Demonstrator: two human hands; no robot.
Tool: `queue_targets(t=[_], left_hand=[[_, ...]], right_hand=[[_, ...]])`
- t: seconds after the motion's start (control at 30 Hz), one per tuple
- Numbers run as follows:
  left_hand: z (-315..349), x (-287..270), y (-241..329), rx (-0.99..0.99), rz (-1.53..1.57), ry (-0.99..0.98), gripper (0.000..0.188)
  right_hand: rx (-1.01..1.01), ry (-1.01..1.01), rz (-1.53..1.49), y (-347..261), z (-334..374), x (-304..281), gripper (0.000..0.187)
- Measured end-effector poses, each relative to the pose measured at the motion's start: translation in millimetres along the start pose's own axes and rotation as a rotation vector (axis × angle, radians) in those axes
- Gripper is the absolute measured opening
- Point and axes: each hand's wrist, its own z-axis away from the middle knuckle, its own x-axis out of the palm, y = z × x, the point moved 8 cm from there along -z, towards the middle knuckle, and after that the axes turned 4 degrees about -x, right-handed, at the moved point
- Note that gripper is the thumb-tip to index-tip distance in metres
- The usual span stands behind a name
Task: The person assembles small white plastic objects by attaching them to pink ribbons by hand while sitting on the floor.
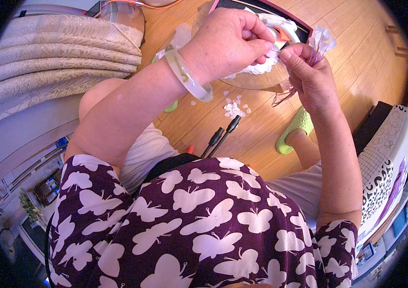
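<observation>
My right hand (312, 79) is closed around a bunch of wire-stemmed petals (323, 41). The pale, translucent petals stand up above its fingers, and thin purplish stems (284, 96) trail out below the palm. Close beside it, my left hand (233, 43) is pinched, thumb against fingers; whatever small thing it grips is too hidden to make out. The two sets of fingertips nearly meet. Beneath them sits a round, see-through tray (242, 82) holding a heap of white petals (260, 66). A white tool with an orange part (285, 34), its kind unclear, lies there too.
Loose white petals (234, 107) lie scattered on the wooden floor (357, 62). Two black cable connectors (223, 134) rise near my lap. A dark box with a red rim (294, 12) stands behind the tray. Patterned beige fabric (65, 53) is at left, a printed cushioned piece (386, 158) at right.
</observation>
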Motion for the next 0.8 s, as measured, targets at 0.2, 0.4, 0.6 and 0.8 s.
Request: queue_targets(t=[0.2,0.4,0.6,0.8], left_hand=[[2,0,-1,-0.008,0.009,-0.003,0.009],[5,-3,1,0.035,-0.036,-0.023,0.01],[16,2,27,0.443,-0.21,0.072,0.015],[16,7,25,0.523,-0.301,-0.071,0.016]], right_hand=[[-0.019,-0.002,-0.025,0,0,3,0.012],[-0.014,-0.009,-0.053,-3,2,5,0.013],[-0.024,-0.035,-0.099,-5,2,6,0.013],[0.034,-0.113,-0.215,-7,4,12,0.011]])
